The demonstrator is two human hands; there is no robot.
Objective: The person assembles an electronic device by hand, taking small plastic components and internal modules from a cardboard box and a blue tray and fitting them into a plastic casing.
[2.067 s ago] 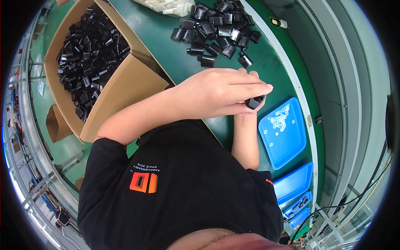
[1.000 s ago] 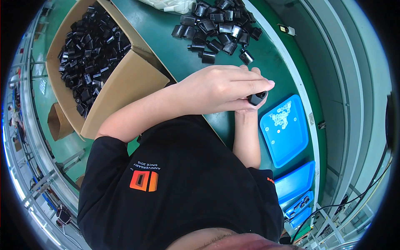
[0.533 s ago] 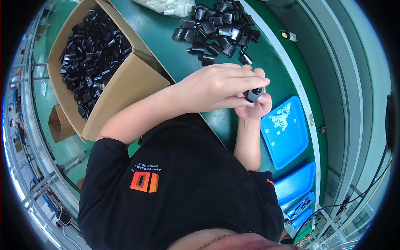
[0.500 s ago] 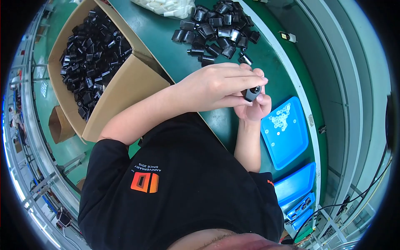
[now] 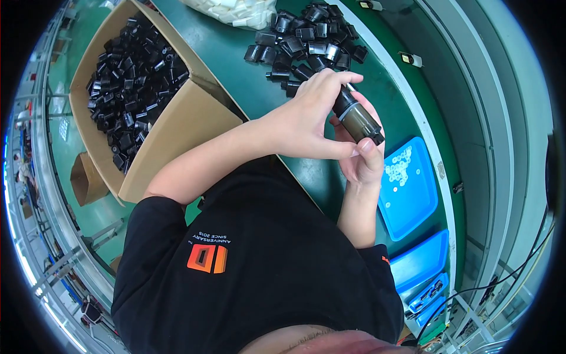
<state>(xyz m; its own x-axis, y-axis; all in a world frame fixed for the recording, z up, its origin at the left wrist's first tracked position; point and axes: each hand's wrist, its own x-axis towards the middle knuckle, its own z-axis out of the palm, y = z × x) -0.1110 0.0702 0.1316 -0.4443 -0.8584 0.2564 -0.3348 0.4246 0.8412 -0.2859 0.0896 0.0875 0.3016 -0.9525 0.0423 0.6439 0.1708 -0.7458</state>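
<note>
Between my hands is a dark cylindrical part (image 5: 360,123) with a smoky translucent body, a pale ring and black ends. My right hand (image 5: 363,166) grips it, with the thumb at the lower end and the fingers behind. My left hand (image 5: 308,121) reaches round its upper end, fingers over the top and thumb stretched toward the lower end. Some fingertips are hidden behind the part. Just beyond my hands lies a pile of black cylindrical pieces (image 5: 316,47) on the green table (image 5: 221,56).
At left, an open cardboard box (image 5: 183,138) holds many black pieces (image 5: 132,88). A clear bag of white pieces (image 5: 236,12) lies at the far edge. On the right are a blue tray (image 5: 413,206) with small white rings (image 5: 400,168) and further blue trays (image 5: 421,259).
The cylindrical part has been turned, so its long side shows now instead of mostly one end. My left hand's thumb and fingers have spread wider apart around it.
</note>
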